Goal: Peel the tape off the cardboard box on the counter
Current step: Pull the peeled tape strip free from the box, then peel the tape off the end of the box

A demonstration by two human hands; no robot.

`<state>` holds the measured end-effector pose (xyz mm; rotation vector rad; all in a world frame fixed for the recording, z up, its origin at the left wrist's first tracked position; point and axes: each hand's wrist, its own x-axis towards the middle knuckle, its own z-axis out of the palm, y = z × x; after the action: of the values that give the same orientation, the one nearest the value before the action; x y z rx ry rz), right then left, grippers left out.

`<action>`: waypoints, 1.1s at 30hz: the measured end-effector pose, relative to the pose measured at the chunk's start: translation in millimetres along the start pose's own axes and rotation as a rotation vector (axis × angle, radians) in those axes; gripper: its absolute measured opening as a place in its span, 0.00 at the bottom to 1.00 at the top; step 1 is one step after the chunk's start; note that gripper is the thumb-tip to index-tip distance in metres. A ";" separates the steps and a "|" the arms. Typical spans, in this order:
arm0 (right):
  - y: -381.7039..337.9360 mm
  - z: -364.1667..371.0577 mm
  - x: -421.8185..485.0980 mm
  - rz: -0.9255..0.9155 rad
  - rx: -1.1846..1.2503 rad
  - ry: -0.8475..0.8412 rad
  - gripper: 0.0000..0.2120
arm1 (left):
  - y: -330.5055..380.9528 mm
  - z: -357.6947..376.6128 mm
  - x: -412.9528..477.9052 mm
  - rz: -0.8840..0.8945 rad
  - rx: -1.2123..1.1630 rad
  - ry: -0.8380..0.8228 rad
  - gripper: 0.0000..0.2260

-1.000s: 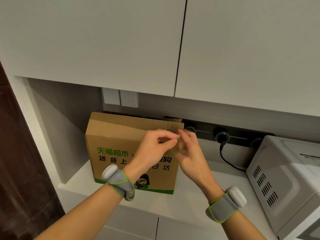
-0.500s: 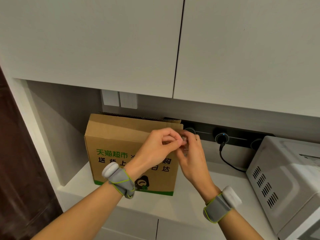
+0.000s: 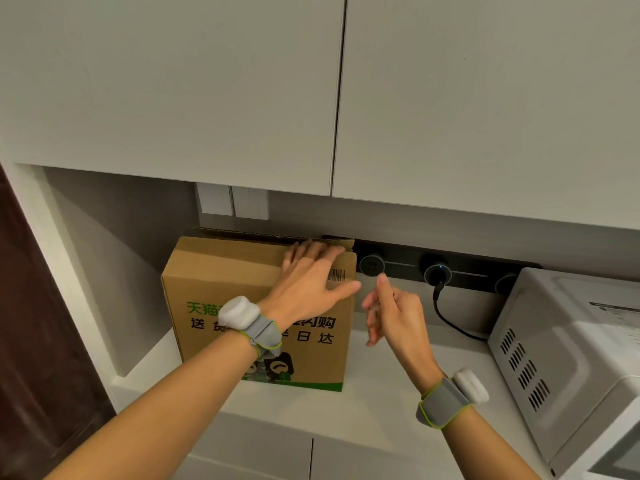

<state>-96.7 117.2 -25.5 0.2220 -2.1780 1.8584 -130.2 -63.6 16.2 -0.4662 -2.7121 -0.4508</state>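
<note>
Box (image 3: 214, 282) is sitting lengthwise left-right, print facing you; your left hand (image 3: 308, 282) is pressing its top, fingers spread; right hand (image 3: 394, 313) is hovering beside it, fingers loose.

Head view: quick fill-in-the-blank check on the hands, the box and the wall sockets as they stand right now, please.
The left hand lies flat on the ____ of the cardboard box. The right hand hovers off the box's ____ side, apart from it. A black cable is plugged into the ____ of three round sockets on the power strip.
Missing words: top; right; middle.
</note>
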 end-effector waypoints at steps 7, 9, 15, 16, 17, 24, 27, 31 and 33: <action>12.6 -8.1 7.7 0.049 0.080 0.041 0.30 | 9.4 14.2 3.0 0.002 0.110 0.026 0.38; 19.0 -13.0 8.7 0.068 0.119 0.017 0.28 | 12.0 15.0 0.7 0.027 0.051 0.001 0.34; 28.0 -18.5 3.3 0.075 0.152 -0.174 0.13 | 3.7 2.9 -7.2 0.044 -0.102 -0.049 0.30; 28.8 -18.7 2.5 0.066 0.133 -0.184 0.15 | 4.2 -0.8 -9.0 0.042 -0.150 -0.042 0.28; 28.5 -17.9 2.3 0.051 0.105 -0.189 0.16 | 3.8 -4.9 -10.8 0.045 -0.196 -0.036 0.27; 22.4 -11.8 0.0 0.028 0.068 -0.159 0.12 | -7.0 -16.9 -26.4 0.059 -0.399 -0.083 0.23; 16.8 -7.5 -0.4 0.053 0.084 -0.148 0.10 | -11.2 -22.5 -30.9 0.089 -0.409 -0.114 0.23; 12.3 -1.7 -3.6 0.028 0.052 -0.164 0.14 | -14.7 -26.0 -36.0 0.124 -0.409 -0.123 0.22; 10.8 0.5 -5.2 0.001 0.031 -0.187 0.17 | -16.0 -27.4 -38.6 0.134 -0.410 -0.125 0.22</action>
<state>-94.9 118.2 -37.2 0.4161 -2.2699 1.9433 -94.2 -97.9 21.6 -0.8026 -2.6809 -0.9753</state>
